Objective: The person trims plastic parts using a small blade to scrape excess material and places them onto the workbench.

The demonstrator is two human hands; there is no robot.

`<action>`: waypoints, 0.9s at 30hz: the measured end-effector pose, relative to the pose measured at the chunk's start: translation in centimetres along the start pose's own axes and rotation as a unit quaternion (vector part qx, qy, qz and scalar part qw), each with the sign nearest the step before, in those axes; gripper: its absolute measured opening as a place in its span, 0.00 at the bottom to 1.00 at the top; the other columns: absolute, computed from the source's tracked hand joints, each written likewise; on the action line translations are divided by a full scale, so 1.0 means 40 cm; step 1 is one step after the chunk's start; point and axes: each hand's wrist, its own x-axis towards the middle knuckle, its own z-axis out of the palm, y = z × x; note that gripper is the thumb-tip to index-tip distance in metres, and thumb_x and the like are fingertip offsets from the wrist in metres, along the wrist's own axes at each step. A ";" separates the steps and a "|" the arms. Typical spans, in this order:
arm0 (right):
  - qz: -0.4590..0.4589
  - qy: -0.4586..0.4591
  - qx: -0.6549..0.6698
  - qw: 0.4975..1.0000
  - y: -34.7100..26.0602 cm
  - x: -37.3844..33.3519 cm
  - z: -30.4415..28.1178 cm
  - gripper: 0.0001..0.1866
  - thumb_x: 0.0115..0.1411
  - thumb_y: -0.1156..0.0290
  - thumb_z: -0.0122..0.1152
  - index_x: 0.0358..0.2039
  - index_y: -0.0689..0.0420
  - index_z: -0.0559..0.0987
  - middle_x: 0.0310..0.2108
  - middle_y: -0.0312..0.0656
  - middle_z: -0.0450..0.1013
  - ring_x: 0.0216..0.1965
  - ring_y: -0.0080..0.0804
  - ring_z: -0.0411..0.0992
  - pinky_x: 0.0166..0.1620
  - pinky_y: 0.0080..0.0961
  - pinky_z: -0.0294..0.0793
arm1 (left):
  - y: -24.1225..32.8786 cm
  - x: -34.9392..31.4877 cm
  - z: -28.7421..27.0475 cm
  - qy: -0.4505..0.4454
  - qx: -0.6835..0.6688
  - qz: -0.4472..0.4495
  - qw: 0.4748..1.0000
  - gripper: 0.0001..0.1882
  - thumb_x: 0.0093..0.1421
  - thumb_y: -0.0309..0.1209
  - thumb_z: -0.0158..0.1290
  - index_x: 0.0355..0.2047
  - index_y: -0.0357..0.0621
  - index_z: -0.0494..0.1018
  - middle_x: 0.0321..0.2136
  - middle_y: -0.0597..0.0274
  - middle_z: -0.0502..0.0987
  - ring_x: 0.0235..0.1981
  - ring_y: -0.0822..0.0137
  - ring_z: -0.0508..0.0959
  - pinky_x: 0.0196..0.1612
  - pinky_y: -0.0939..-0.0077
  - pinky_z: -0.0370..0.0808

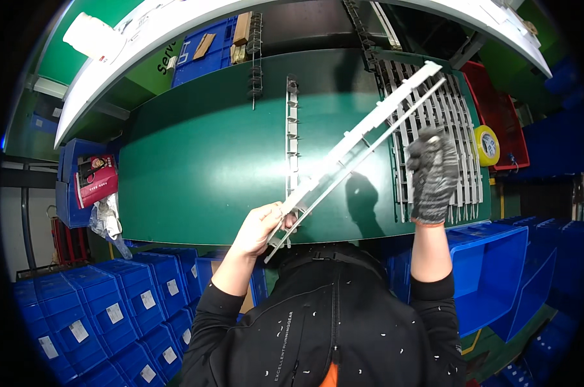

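My bare left hand is closed round the near end of a long, pale metal rail. The rail slants up to the far right, above the green table, with two parallel edges joined by small cross pieces. My right hand, in a grey-black knitted glove, is over a row of similar rails on the right. Its fingers are curled and blurred; anything inside them is hidden. Another narrow rail lies lengthwise at mid-table, passing behind my left hand.
The green table spans the middle. Yellow tape and a red bin are at its right edge. Stacked blue crates stand at lower left, an open blue bin at lower right. A white shelf arches across the far side.
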 end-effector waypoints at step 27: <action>-0.190 -0.272 -0.716 0.614 0.187 -0.169 -0.028 0.10 0.55 0.69 0.47 0.29 0.61 0.75 0.28 0.49 0.73 0.30 0.43 0.71 0.33 0.36 0.70 | -0.015 0.064 0.116 0.098 -0.103 0.005 0.990 0.12 0.58 0.37 0.49 0.28 0.39 0.70 0.25 0.66 0.72 0.28 0.75 0.70 0.37 0.81 0.66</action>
